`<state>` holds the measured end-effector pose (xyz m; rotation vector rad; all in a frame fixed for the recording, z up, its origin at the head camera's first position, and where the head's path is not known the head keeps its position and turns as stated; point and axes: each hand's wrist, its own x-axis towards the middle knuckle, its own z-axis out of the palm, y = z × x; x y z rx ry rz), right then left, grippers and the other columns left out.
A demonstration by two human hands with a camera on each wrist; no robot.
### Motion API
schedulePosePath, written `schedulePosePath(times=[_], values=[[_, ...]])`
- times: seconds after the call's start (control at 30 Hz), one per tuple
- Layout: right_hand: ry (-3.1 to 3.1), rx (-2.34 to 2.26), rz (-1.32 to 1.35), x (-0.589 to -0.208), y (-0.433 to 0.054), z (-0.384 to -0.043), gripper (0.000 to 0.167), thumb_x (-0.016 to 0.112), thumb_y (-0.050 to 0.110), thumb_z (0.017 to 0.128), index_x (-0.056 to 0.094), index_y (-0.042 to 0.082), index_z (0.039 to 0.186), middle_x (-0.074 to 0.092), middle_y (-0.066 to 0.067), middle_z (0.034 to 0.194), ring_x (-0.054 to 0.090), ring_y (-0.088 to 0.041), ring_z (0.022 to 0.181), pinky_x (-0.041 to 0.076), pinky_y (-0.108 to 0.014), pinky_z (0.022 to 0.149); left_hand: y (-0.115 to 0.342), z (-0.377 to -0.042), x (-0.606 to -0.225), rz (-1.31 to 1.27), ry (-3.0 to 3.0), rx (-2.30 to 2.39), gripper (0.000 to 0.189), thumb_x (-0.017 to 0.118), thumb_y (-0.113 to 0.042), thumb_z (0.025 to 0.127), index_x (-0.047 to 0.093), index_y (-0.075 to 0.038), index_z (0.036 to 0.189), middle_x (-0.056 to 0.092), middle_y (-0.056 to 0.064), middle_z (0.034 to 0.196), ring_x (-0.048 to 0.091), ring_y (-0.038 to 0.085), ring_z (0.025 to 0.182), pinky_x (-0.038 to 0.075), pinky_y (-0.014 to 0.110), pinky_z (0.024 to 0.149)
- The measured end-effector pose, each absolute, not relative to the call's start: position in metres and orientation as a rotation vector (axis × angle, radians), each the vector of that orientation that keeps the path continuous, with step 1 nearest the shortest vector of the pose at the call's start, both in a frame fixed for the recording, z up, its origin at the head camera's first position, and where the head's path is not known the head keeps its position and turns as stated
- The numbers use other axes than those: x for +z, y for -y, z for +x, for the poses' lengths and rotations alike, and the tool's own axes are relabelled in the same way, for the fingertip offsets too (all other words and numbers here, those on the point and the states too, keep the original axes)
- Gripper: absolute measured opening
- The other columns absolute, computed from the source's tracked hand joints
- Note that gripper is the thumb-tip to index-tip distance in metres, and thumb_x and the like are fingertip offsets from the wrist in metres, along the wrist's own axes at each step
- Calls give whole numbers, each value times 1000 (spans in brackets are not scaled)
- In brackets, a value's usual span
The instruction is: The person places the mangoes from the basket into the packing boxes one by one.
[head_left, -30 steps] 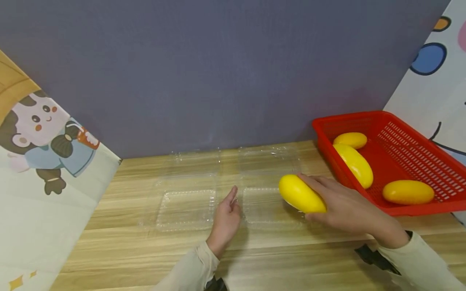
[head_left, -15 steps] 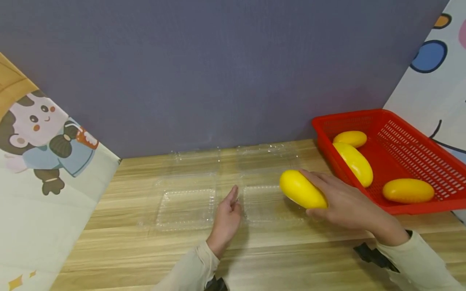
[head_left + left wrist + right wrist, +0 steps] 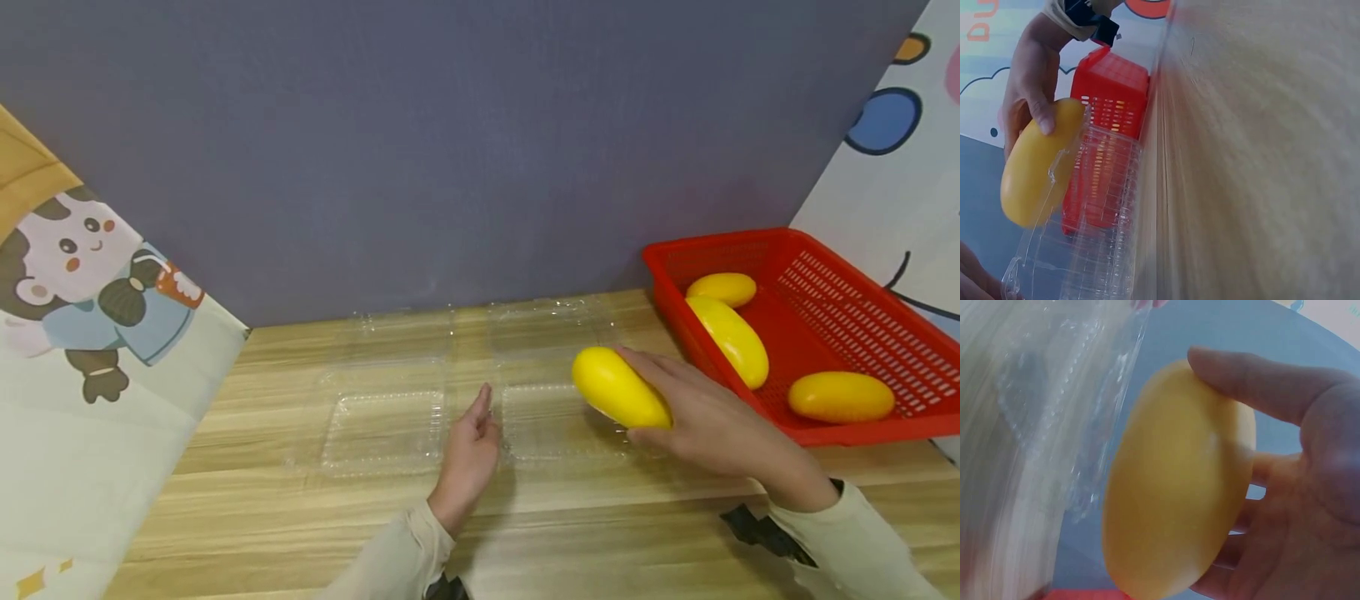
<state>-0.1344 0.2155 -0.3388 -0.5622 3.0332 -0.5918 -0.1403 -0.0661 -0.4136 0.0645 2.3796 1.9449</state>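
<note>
My right hand holds a yellow mango with the thumb on one side and the fingers on the other. The mango is tilted over the right clear plastic box, whose lid lies folded back behind it. In the right wrist view, the mango sits beside the box's thin clear wall. My left hand stands at the left side of that box with its fingers extended, right at the rim. A second clear box, also opened out, lies to the left of this hand.
A red basket stands at the right with a small mango, a longer mango and an orange-yellow mango inside. A grey panel rises behind the wooden table. Printed side panels flank it.
The right hand and mango have shifted slightly left and up over the box. The left hand stays almost still at the box's side.
</note>
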Motion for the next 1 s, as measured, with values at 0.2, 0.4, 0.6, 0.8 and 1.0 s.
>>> schedulePosePath(times=[0.2,0.4,0.6,0.8,1.0], values=[[-3019,-660,-636,-340,-203,-133,98,82,36,79,26,29,158,45,-10,154,45,-37,135,41,-64,106,66,-140,-414,37,-2346,1969,54,40,0,101,28,0,154,27,16,162,30,36,148,28,48,120],[-3037,-649,-666,-341,-195,-134,96,83,36,78,30,23,157,44,-10,155,46,-40,136,38,-65,109,66,-141,-414,12,-2326,1981,54,39,-3,101,29,-1,154,28,14,162,26,34,149,25,50,122],[-3038,-625,-651,-342,-186,-137,97,84,39,76,32,24,156,47,-10,153,50,-38,131,43,-63,105,66,-141,-414,-6,-2280,1993,54,38,-6,103,28,-3,155,26,12,163,25,33,150,27,51,122],[-3029,-598,-661,-347,-179,-137,97,85,39,75,33,25,156,47,-10,153,52,-38,130,45,-61,104,67,-139,-413,-13,-2276,1981,55,40,-8,102,28,-6,156,26,10,163,26,34,150,24,52,122],[-3039,-564,-666,-350,-176,-137,97,85,39,74,33,26,156,48,-11,152,52,-39,131,45,-62,103,67,-139,-413,-2,-2257,1980,62,43,-7,98,25,-7,157,24,9,165,28,35,149,25,52,122]])
